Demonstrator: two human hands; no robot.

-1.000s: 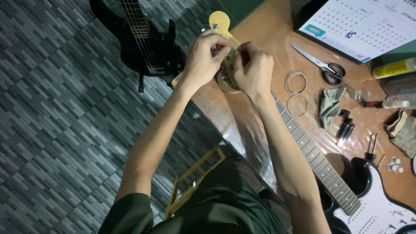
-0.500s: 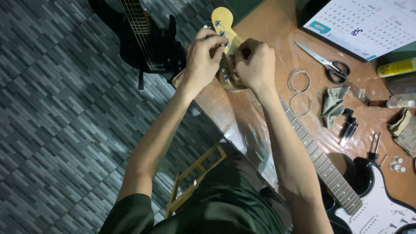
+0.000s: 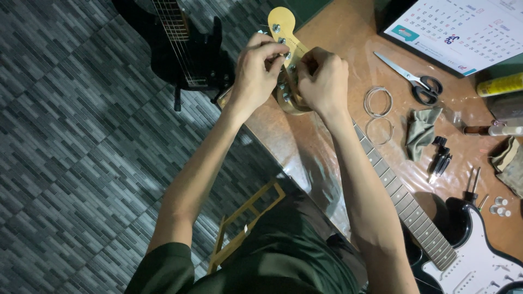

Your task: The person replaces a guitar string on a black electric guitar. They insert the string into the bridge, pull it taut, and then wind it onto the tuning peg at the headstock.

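Observation:
An electric guitar lies across the brown table [image 3: 338, 32], its fretted neck [image 3: 406, 204] running to a pale wooden headstock [image 3: 282, 24] at the table's far left edge. My left hand [image 3: 259, 68] pinches a tuning peg on the headstock's left side. My right hand [image 3: 322, 81] grips the headstock from the right, fingers curled close to the pegs. Both hands hide the middle of the headstock. The black-and-white guitar body [image 3: 479, 256] sits at the lower right.
Two coiled strings [image 3: 377, 102], scissors [image 3: 417, 81], a grey cloth [image 3: 422, 128], a black tool [image 3: 440, 158], small pegs [image 3: 497, 206], tubes and a calendar [image 3: 463, 32] lie on the table. A black guitar [image 3: 182, 49] rests on the tiled floor. A wooden chair frame [image 3: 245, 218] stands below.
The view shifted slightly, so the headstock sits a little further right. More of the headstock top shows above my left hand. Both hands stay on the tuning pegs.

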